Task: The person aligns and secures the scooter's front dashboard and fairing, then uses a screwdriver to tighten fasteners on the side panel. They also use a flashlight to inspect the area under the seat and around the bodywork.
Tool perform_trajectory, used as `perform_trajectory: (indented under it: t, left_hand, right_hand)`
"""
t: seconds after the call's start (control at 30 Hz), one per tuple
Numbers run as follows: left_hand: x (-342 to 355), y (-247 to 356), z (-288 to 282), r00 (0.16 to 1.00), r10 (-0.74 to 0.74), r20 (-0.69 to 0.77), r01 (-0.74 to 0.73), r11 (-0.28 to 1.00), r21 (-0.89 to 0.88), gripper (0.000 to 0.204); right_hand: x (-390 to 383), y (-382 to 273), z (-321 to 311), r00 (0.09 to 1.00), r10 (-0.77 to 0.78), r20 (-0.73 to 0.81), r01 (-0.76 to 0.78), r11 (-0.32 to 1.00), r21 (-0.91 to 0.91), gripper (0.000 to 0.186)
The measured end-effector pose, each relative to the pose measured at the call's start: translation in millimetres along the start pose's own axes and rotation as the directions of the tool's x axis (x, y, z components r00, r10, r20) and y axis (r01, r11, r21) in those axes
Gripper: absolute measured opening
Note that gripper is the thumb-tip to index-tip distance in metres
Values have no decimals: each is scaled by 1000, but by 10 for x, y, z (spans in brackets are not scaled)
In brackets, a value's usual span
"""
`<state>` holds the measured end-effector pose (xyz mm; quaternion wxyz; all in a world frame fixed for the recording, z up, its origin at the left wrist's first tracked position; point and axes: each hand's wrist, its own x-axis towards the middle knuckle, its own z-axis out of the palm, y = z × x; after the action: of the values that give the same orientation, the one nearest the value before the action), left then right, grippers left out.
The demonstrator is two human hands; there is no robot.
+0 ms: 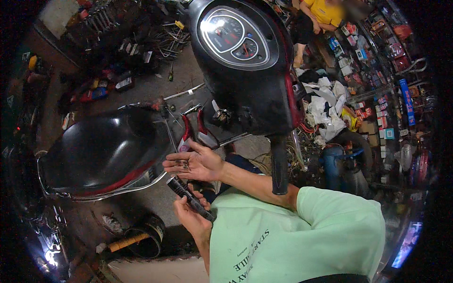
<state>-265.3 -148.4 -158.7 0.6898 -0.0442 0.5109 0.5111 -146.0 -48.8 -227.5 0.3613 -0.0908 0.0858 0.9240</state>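
Note:
My right hand [203, 165] lies palm up with the fingers stretched out. On its fingers rest several small dark screws [185, 165]. Just below it, my left hand [192, 219] grips a black ribbed cylinder, seemingly a flashlight [188, 197], tilted with its wider end up and to the left. Both hands are between a scooter's black seat [108, 151] and its dark front section [240, 94]. Beyond my right fingertips are red and silver body parts [200, 129]. A black handlebar grip [279, 165] hangs over my right forearm.
A person in a yellow top [325, 13] sits at the far right. White rags [325, 106] and shelves of small boxes [382, 108] fill the right side. Loose tools [163, 42] lie far left; a dark bucket [151, 238] with an orange-brown roll stands near left.

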Motion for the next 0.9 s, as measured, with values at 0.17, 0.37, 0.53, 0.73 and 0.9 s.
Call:
perform_trajectory:
  t: [0.17, 0.37, 0.53, 0.73, 0.9]
  left_hand:
    - [-55, -36, 2, 983, -181, -14, 181, 983, -30, 26]
    - [-115, -80, 4, 933, -345, 103, 358, 920, -158, 28]
    - [-222, -91, 138, 962, -259, 83, 268, 955, -124, 35]
    - [-205, -86, 79, 929, -343, 139, 366, 906, -212, 34]
    - [-273, -36, 145, 868, -416, 271, 492, 792, -361, 34]
  right_hand:
    - [29, 17, -50, 996, -38, -80, 34, 998, -56, 72]
    - [38, 5, -158, 995, -47, -84, 43, 998, -45, 71]
    - [-14, 1, -66, 988, -70, -136, 60, 995, -82, 71]
    - [-52, 13, -92, 985, -92, -146, 70, 987, -146, 70]
    - [-4, -41, -337, 989, -66, -135, 61, 997, -40, 69]
